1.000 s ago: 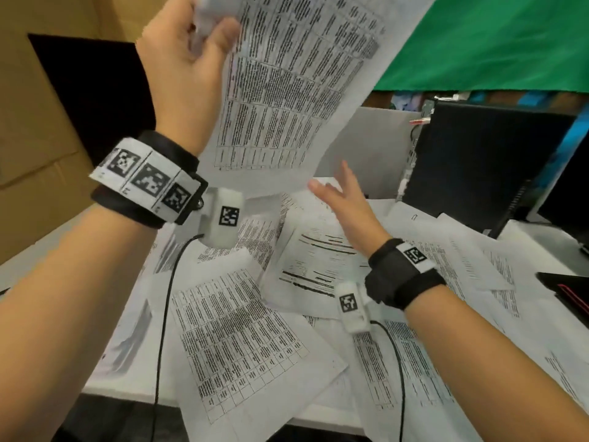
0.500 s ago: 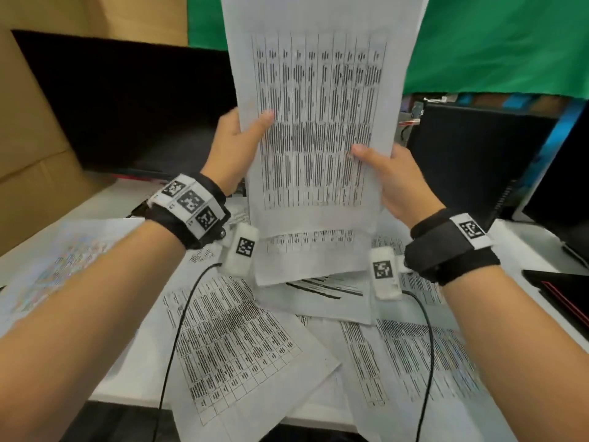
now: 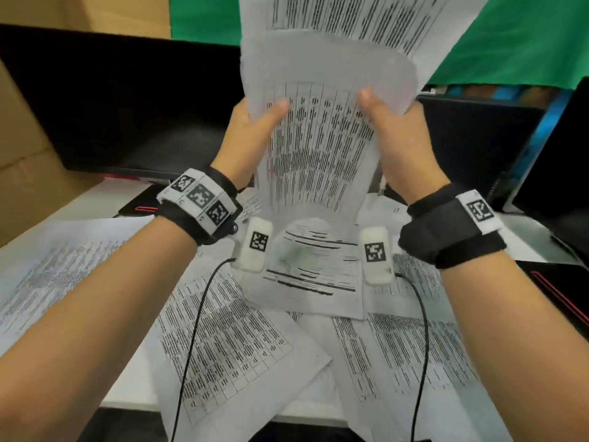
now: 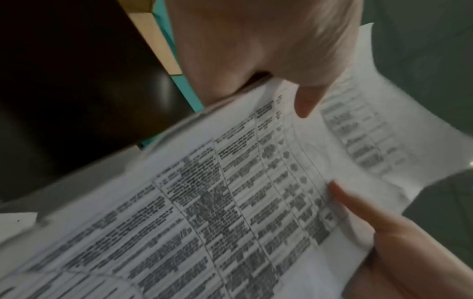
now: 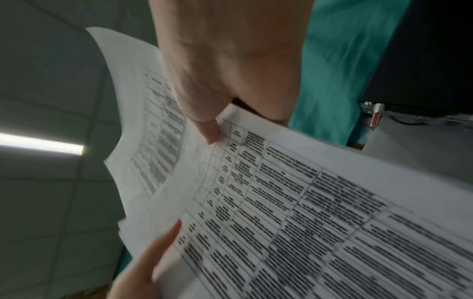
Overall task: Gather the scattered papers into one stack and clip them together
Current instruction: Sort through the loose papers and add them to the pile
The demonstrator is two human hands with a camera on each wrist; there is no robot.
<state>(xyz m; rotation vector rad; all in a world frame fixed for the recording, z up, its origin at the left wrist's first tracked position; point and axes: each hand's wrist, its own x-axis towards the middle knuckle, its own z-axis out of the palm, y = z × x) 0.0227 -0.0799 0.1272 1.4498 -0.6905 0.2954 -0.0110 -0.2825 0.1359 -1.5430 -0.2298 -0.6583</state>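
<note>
I hold a bunch of printed sheets [image 3: 318,148] upright above the table. My left hand [image 3: 255,122] pinches its left edge, thumb on the front. On the opposite edge my right hand [image 3: 389,122] grips the same way. The front sheet bows toward me, and a taller sheet [image 3: 350,17] stands behind it. Both wrist views show the table-printed held pages [image 4: 230,192] [image 5: 294,202] under each thumb. Several loose papers [image 3: 229,346] lie scattered and overlapping on the white table [image 3: 95,199] below. No clip is in view.
A cardboard box [image 3: 22,161] stands at the left. Black monitors [image 3: 471,148] and dark devices sit at the back and right, with a green cloth [image 3: 510,43] behind. Some papers overhang the near table edge. Two thin black cables [image 3: 194,330] trail over the papers.
One second ago only my left hand held the sheets high while the right hovered over the table. Since then the right hand has taken hold, and both hands squeezed the bunch so the front sheet bows.
</note>
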